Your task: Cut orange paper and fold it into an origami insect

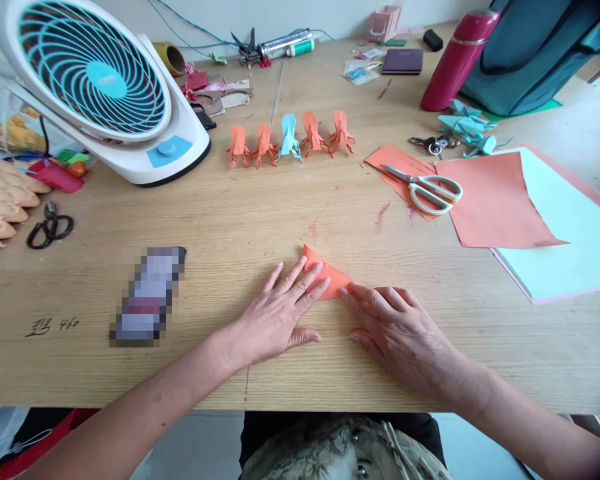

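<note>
Small triangle of folded orange paper [337,283] lies flat on the pale wood-grain desk [230,220], just below frame centre, at the fingertips of both hands. Left hand [276,317]: spread, fingers resting on the paper's left part, nothing gripped. Right hand [405,333]: loosely curled, fingertips touching the paper's right corner; can't tell whether it pinches or only presses.

Step looks like flattening a crease. To do it well: left fingers should pin the layers evenly without dragging them, edges and points lined up before any hard pressure. Right fingertip or nail should then run along the fold in one firm pass, out to the tip. Piece is small, so one skewed crease would likely throw off any later fold. Corners probably need the most care; layers may slip there.

Writing: black handwriting [53,325] on the desk, lower left, ends in what reads as "460"; the part ahead of it isn't legible. Dark-edged smartphone [150,293] to its right: pixelated, no text recoverable. White plastic fan with turquoise grille [185,123], upper left: possible faint mark on the round hub [107,80], unreadable. Glossy magenta flask [453,70], upper right: no readable label.
</note>
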Available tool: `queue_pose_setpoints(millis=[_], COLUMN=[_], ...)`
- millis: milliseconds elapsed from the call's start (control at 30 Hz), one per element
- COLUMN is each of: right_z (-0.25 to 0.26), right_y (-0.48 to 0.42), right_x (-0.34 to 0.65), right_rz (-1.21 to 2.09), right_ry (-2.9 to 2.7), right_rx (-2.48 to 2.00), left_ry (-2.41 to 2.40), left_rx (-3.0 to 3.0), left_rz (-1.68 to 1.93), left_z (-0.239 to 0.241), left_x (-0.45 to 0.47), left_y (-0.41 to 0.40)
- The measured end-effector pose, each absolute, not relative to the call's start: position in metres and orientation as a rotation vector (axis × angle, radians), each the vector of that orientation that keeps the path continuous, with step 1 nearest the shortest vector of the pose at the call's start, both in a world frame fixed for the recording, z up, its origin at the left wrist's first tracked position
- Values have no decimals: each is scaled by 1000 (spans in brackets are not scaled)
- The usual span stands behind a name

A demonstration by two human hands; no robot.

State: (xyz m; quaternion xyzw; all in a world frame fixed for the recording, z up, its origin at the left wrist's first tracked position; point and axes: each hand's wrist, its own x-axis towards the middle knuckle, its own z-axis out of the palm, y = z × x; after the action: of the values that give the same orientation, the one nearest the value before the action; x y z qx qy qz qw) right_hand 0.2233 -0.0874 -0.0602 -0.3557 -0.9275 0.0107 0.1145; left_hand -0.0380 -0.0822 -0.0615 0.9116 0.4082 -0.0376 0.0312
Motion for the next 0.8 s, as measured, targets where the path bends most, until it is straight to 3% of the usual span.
queue_pose_setpoints(millis=[233,800], right_z=[-59,-53], right_y=[-87,-86], right_x=[222,213], right_rz=[80,46], right_ry=[-2730,-2677], right_rx=[-1056,-1035], left_ry=[1183,1165], left_rx=[2919,2743], left_rz=[39,-107], left_z=[-56,-59], left_x=[-43,-34], left_y=[-92,-91])
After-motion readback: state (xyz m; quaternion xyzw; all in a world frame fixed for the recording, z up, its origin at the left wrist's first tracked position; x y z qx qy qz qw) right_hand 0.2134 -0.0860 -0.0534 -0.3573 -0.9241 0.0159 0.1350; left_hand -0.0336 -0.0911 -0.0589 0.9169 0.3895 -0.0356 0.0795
